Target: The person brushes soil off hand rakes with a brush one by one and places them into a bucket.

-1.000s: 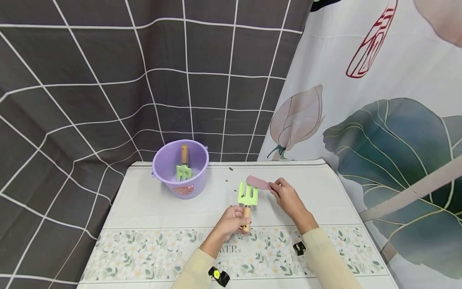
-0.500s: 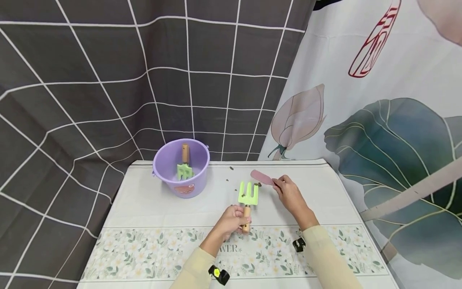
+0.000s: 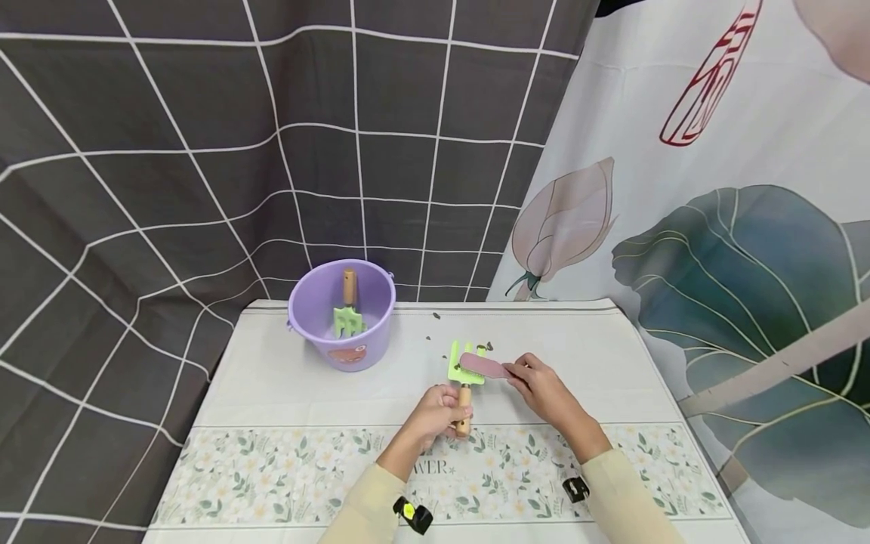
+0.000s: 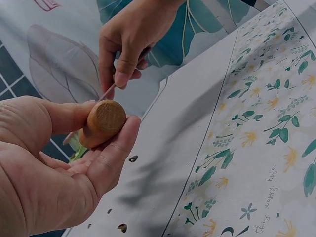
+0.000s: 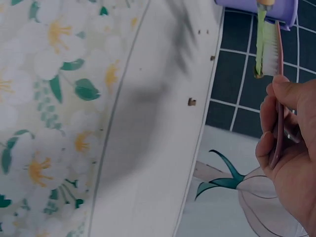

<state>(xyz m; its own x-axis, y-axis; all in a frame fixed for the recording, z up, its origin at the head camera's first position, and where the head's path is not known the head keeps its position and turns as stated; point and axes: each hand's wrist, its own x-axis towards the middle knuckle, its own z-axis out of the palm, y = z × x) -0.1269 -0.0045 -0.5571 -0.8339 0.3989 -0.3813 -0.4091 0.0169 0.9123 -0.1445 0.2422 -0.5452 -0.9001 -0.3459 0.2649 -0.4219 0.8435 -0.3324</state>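
My left hand [image 3: 432,414] grips the wooden handle [image 4: 108,118] of a light-green garden fork [image 3: 454,370], tines pointing away from me. In my right hand [image 3: 540,387] is a pink brush [image 3: 482,366], pinched by its handle and laid across the fork's tines in the head view. White bristles [image 5: 269,57] on the brush face the green fork in the right wrist view. Brown bits of dirt [image 5: 258,70] cling to the fork. The brush covers part of the tines from above.
A purple bucket [image 3: 382,340] stands at the back left, holding a green hand rake [image 3: 348,321] with a wooden handle. Several dark crumbs [image 3: 436,316] lie on the white tablecloth [image 3: 557,325]. A floral band [image 3: 272,468] crosses the front; curtains hang behind.
The brush moved right off the tines, uncovering dirt at the right tine, then came back left and lower over the fork. The left hand and fork stay nearly still.
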